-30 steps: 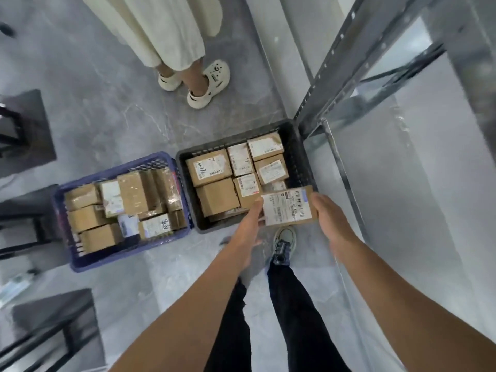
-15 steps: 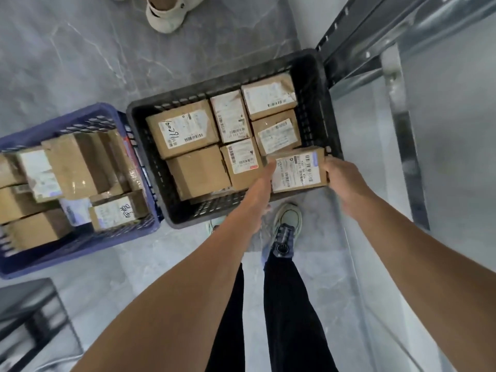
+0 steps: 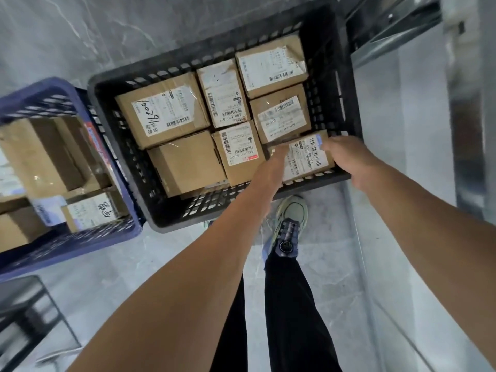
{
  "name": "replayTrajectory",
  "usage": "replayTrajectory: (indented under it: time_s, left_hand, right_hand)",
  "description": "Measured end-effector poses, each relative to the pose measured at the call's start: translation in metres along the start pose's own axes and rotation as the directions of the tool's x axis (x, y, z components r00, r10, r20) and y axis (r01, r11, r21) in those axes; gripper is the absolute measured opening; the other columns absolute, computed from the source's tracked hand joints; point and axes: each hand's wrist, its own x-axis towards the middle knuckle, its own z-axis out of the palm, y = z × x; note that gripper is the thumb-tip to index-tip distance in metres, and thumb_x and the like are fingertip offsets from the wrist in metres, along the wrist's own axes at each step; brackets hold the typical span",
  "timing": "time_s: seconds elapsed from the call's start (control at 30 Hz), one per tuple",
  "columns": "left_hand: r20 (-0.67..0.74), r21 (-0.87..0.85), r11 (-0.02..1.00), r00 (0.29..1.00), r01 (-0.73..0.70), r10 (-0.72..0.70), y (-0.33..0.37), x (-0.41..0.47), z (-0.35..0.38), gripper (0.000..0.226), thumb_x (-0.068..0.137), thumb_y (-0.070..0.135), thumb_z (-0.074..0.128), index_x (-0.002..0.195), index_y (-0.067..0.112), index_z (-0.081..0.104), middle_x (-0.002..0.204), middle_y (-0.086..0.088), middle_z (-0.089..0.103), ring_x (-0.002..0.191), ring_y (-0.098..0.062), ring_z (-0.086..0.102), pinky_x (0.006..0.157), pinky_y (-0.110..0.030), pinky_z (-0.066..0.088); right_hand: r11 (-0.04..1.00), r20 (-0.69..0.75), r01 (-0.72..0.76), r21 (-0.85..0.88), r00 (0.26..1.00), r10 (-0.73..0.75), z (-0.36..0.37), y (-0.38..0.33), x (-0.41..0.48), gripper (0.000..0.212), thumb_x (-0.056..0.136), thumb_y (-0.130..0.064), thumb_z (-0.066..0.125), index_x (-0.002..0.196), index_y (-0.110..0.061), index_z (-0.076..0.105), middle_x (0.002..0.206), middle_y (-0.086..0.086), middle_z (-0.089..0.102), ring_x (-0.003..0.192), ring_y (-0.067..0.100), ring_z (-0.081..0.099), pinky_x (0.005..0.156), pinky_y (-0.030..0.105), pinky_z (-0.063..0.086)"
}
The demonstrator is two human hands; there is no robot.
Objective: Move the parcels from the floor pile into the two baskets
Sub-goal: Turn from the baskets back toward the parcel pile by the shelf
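Note:
A small cardboard parcel (image 3: pixel 307 157) with a white barcode label sits low in the near right corner of the black basket (image 3: pixel 346 76). My left hand (image 3: pixel 271 170) holds its left edge and my right hand (image 3: pixel 349 159) holds its right edge, fingers curled round it. Several other labelled cardboard parcels fill the black basket. The blue basket (image 3: pixel 40 95) stands touching it on the left and also holds several parcels.
A metal shelf frame (image 3: pixel 397 25) rises at the right behind the black basket. My own legs and a shoe (image 3: pixel 290 224) are just below the basket's near rim. A dark metal stand (image 3: pixel 26 312) sits at the lower left on the grey floor.
I have leaned closer and lowered the parcel from above the basket's near rim down into its near right corner. The other person's feet have left the view.

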Motion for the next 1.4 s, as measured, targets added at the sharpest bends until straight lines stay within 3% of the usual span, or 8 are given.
replayTrajectory:
  time_s: [0.07,0.2,0.6,0.77,1.0,1.17,1.3,1.4]
  left_hand:
    - [-0.002,0.047,0.999,1.000,0.016,-0.016,0.002,0.006,0.001,0.070,0.098,0.067,0.044,0.151,0.021,0.049,0.155,-0.003,0.050,0.138,-0.026,0.048,0.099,-0.049,0.029]
    - [-0.007,0.197,0.980,1.000,0.014,-0.013,0.006,0.015,0.004,0.078,0.098,0.067,0.043,0.159,0.018,0.037,0.163,-0.008,0.038,0.145,-0.032,0.039,0.109,-0.048,0.029]
    - [-0.077,0.187,0.982,0.997,0.023,-0.009,0.003,0.038,0.007,0.083,0.097,0.064,0.045,0.163,0.018,0.026,0.171,-0.010,0.019,0.150,-0.036,0.029,0.119,-0.055,0.026]
    - [-0.153,0.239,0.970,0.985,-0.041,0.080,-0.006,0.047,0.009,0.068,0.102,0.053,0.042,0.154,0.011,0.036,0.155,-0.014,0.030,0.136,-0.037,0.041,0.108,-0.050,0.037]
    - [-0.167,0.209,0.974,0.979,-0.082,0.118,-0.012,0.044,0.004,0.062,0.103,0.050,0.041,0.153,0.015,0.040,0.156,-0.012,0.036,0.135,-0.034,0.043,0.110,-0.051,0.037]
    - [-0.148,0.175,0.979,0.980,-0.106,0.133,-0.014,0.032,-0.004,0.063,0.105,0.050,0.039,0.158,0.016,0.036,0.161,-0.009,0.036,0.148,-0.030,0.031,0.101,-0.047,0.029]
    - [-0.142,0.141,0.981,0.979,-0.130,0.150,-0.006,0.009,-0.009,0.060,0.106,0.051,0.037,0.155,0.016,0.040,0.158,-0.010,0.041,0.137,-0.029,0.042,0.097,-0.043,0.030]
    - [-0.128,0.078,0.981,0.974,-0.176,0.185,0.003,-0.026,-0.011,0.062,0.106,0.054,0.038,0.158,0.020,0.036,0.162,-0.006,0.038,0.137,-0.023,0.041,0.103,-0.044,0.031]
  right_hand:
    - [1.000,0.016,-0.019,0.017,1.000,0.019,0.000,0.001,0.005,0.022,0.102,-0.021,0.056,0.116,-0.014,0.071,0.112,0.007,0.071,0.082,0.011,0.062,0.067,0.026,0.042]
    - [0.999,0.031,-0.021,0.025,0.999,0.020,0.002,0.003,0.012,0.025,0.101,-0.021,0.056,0.118,-0.013,0.071,0.114,0.009,0.072,0.096,0.022,0.064,0.071,0.028,0.043]
    - [0.999,0.150,-0.016,-0.036,0.989,0.021,0.005,-0.001,0.021,0.027,0.106,-0.023,0.050,0.128,-0.020,0.065,0.114,0.000,0.067,0.084,0.002,0.055,0.067,0.024,0.036]
    - [0.996,0.189,0.009,-0.094,0.982,0.009,0.010,-0.001,0.026,0.024,0.105,-0.021,0.050,0.125,-0.019,0.063,0.100,-0.006,0.064,0.082,0.002,0.052,0.065,0.023,0.035]
    - [0.987,0.223,0.047,-0.155,0.975,-0.012,0.015,-0.002,0.025,0.039,0.100,-0.027,0.057,0.137,-0.019,0.061,0.131,0.000,0.064,0.118,0.021,0.056,0.088,0.033,0.039]
    - [0.996,0.208,0.061,-0.069,0.977,-0.046,0.014,-0.001,0.012,0.033,0.102,-0.027,0.055,0.133,-0.020,0.064,0.126,-0.002,0.067,0.107,0.014,0.060,0.078,0.027,0.040]
    - [0.996,0.160,0.067,0.054,0.984,-0.075,0.010,-0.006,-0.014,0.034,0.102,-0.029,0.055,0.134,-0.021,0.063,0.123,-0.003,0.071,0.102,0.008,0.061,0.092,0.033,0.045]
    - [0.974,0.053,0.117,0.193,0.990,-0.130,0.003,-0.015,-0.047,0.051,0.105,-0.027,0.055,0.149,-0.003,0.045,0.094,-0.014,0.063,0.097,0.000,0.059,0.116,0.043,0.039]
